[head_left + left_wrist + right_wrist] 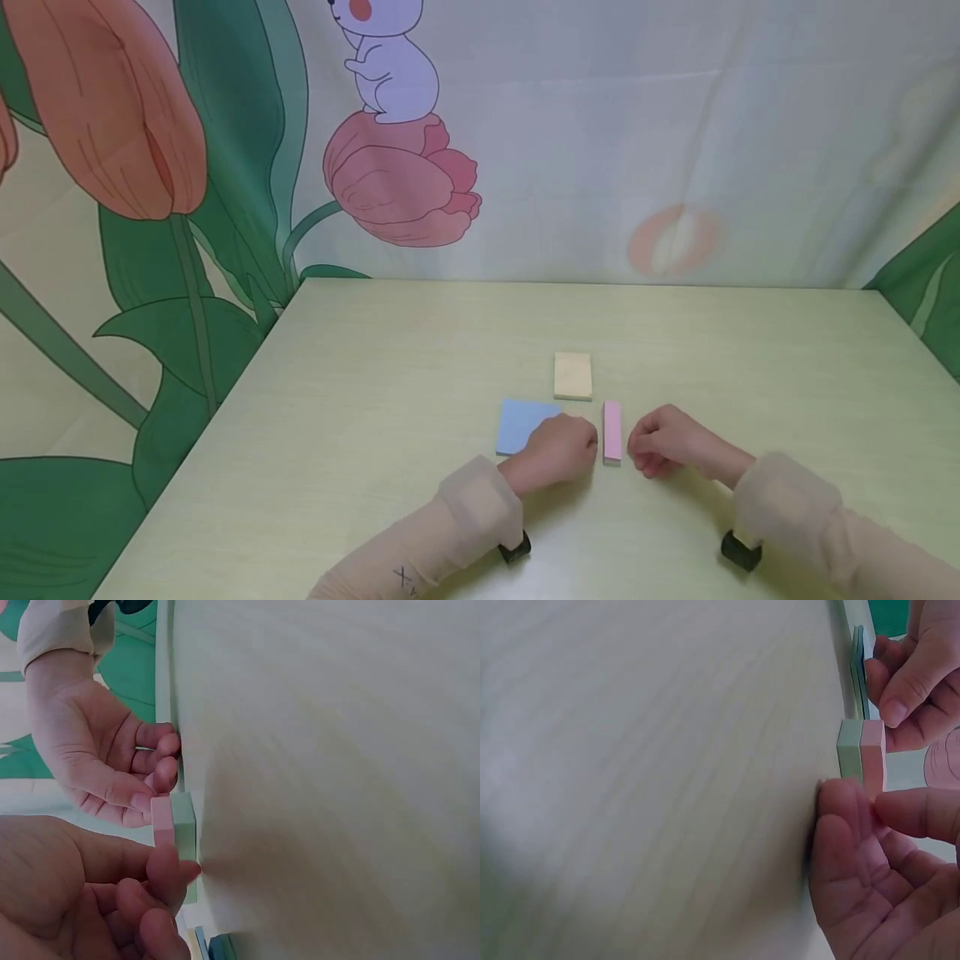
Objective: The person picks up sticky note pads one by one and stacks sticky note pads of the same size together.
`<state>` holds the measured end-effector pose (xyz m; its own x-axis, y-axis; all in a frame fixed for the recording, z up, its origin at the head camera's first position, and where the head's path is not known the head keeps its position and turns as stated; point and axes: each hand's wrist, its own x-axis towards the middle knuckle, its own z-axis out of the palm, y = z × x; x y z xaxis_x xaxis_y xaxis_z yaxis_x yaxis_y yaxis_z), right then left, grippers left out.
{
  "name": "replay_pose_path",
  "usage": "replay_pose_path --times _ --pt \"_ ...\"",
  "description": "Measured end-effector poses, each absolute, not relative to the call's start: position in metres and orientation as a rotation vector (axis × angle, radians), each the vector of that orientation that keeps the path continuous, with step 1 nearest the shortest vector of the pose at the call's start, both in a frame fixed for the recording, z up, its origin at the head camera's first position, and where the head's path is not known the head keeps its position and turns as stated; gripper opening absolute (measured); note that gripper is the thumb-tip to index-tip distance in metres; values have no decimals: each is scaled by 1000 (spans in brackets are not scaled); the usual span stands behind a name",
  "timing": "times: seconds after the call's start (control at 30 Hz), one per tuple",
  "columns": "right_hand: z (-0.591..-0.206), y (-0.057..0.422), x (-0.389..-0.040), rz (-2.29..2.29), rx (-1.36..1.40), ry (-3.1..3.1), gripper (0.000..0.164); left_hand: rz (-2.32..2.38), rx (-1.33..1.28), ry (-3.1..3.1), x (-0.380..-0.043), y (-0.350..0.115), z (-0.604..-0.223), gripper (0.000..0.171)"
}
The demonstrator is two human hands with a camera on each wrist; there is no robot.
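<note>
A narrow pink strip-shaped pad [612, 432], like sticky notes, lies lengthwise between my two hands. Both wrist views show a green pad [849, 750] beneath it. My left hand [557, 450] is just left of the strip, fingers loosely curled, covering a corner of a blue square pad [517, 423]. To the strip's right, my right hand [671, 442] rests near the table with fingers bent and the thumb toward the fingertips. In the head view a small gap separates each hand from the strip, and neither hand visibly holds anything.
A cream rectangular pad [572, 376] lies beyond the strip, behind the blue pad. The pale table [375, 350] meets a printed cloth [570, 167] with tulips and a white animal at its far edge. Dark wrist cameras [741, 550] hang under the sleeves.
</note>
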<state>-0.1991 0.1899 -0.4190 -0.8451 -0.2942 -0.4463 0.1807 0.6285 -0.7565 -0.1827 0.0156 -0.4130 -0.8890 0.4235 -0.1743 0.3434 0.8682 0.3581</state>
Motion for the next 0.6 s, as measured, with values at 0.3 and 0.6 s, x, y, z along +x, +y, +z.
replay_pose_path --times 0.3,0.6 --pt "-422 189 -191 -1120 -217 2309 14 428 616 2794 -178 17 -416 26" --pt "-422 187 -191 -1089 -220 2332 14 429 687 2794 -177 18 -418 25"
